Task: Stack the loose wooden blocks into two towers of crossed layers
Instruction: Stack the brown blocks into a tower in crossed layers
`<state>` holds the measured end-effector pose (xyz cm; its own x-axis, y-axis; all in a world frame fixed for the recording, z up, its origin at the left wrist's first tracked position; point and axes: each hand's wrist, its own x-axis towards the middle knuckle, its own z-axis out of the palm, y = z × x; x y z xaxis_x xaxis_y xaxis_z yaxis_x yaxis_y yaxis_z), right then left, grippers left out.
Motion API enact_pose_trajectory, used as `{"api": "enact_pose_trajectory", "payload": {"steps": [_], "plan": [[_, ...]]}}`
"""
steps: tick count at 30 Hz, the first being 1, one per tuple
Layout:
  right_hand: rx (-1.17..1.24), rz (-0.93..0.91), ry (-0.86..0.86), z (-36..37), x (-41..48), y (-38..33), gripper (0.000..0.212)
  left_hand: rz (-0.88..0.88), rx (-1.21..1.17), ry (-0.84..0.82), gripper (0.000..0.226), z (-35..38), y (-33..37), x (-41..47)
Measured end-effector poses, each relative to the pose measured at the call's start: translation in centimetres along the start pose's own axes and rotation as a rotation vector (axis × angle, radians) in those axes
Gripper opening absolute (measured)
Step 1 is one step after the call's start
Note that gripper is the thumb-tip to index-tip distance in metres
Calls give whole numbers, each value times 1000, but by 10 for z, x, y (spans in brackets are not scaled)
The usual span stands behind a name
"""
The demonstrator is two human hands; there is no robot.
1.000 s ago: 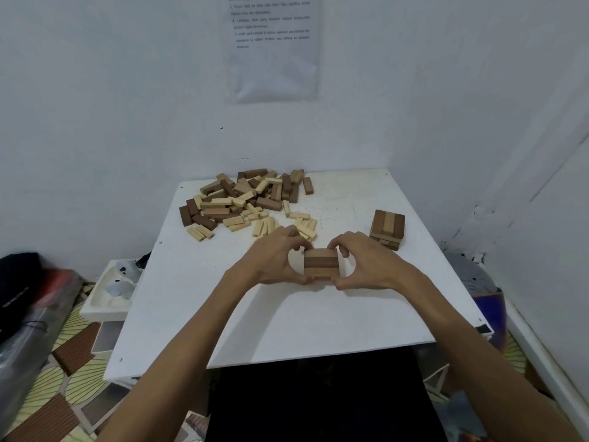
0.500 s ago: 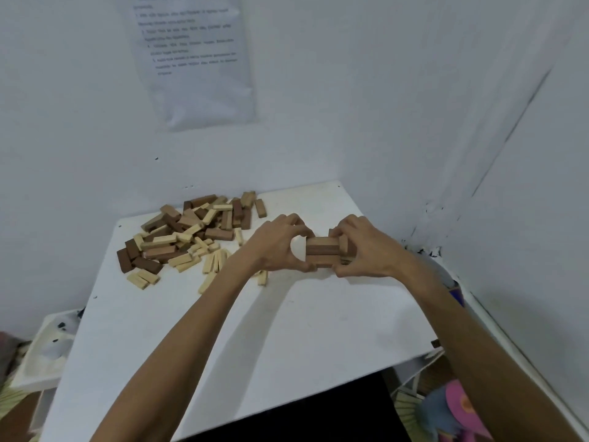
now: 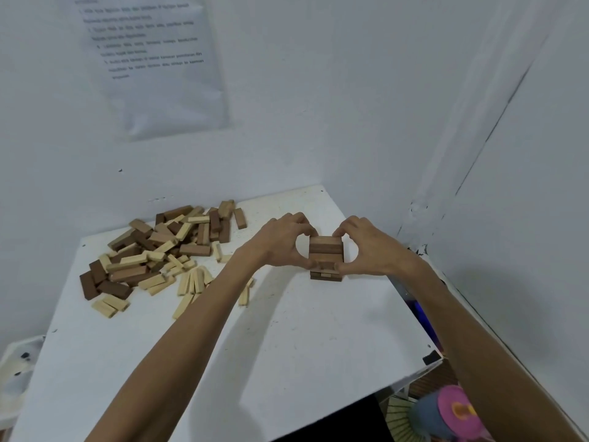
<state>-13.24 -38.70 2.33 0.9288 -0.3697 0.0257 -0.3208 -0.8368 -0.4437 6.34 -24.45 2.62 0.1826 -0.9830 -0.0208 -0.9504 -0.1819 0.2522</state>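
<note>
Head camera: at the far left I see a white bin (image 3: 19,371) beside the table (image 3: 287,346), too blurred to tell what it holds. On the table's back left lies the pile of loose blocks (image 3: 159,253), dark and pale mixed, with a few pale strays partly hidden by the left forearm. A printed sheet (image 3: 159,65) hangs on the wall above. The left hand (image 3: 280,244) curls fingers and thumb round the left side of the tower (image 3: 325,250), which stands near the table's right edge. The right hand (image 3: 369,250) grips its right side likewise. Lower right, off the table, I make out something pink and blue (image 3: 452,409), blurred.
</note>
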Motion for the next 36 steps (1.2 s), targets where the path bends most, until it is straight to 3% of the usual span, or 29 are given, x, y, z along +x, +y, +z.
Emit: {"api": "enact_pose_trajectory", "payload": {"steps": [36], "plan": [[27, 49, -36, 7, 5, 14, 61, 11, -44, -28, 64, 11, -4, 13]]}}
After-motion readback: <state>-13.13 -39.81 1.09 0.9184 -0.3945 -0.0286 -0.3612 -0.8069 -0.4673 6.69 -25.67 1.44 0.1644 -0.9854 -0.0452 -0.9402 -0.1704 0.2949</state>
